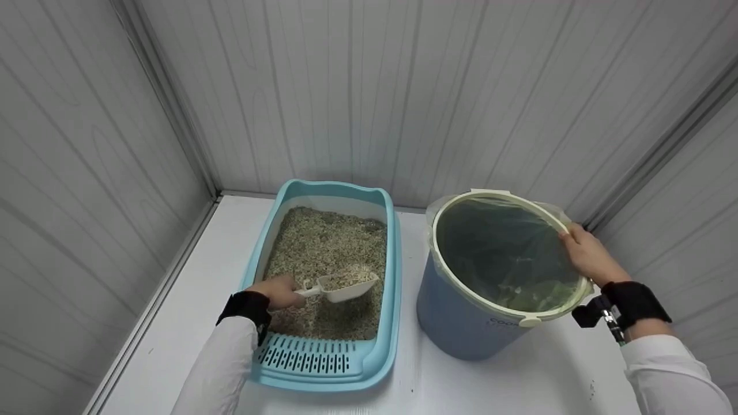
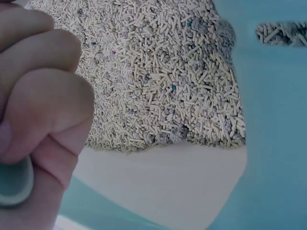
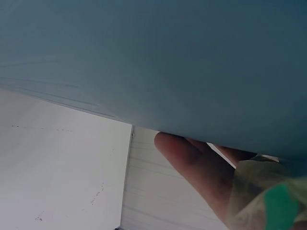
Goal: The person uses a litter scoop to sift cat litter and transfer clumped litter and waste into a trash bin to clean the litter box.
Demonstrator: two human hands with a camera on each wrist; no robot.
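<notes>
My left hand [image 1: 279,291] grips the handle of a white litter scoop [image 1: 350,293] filled with pellets. The scoop is held over the litter [image 1: 326,242] in a light blue litter box [image 1: 394,288], its mouth pointing right. In the left wrist view the curled fingers [image 2: 53,98] wrap the handle, whose round end shows beneath them. To the right stands a blue trash bin [image 1: 455,317] with a cream rim and a thin translucent liner bag [image 1: 501,248]. My right hand [image 1: 591,256] holds the bin's right rim over the liner; the right wrist view shows its fingers against the blue wall.
A slotted ledge [image 1: 305,360] forms the litter box's near end. Both containers stand on a white surface [image 1: 202,282], with a narrow gap between them. Grey panelled walls [image 1: 357,104] enclose the back and both sides.
</notes>
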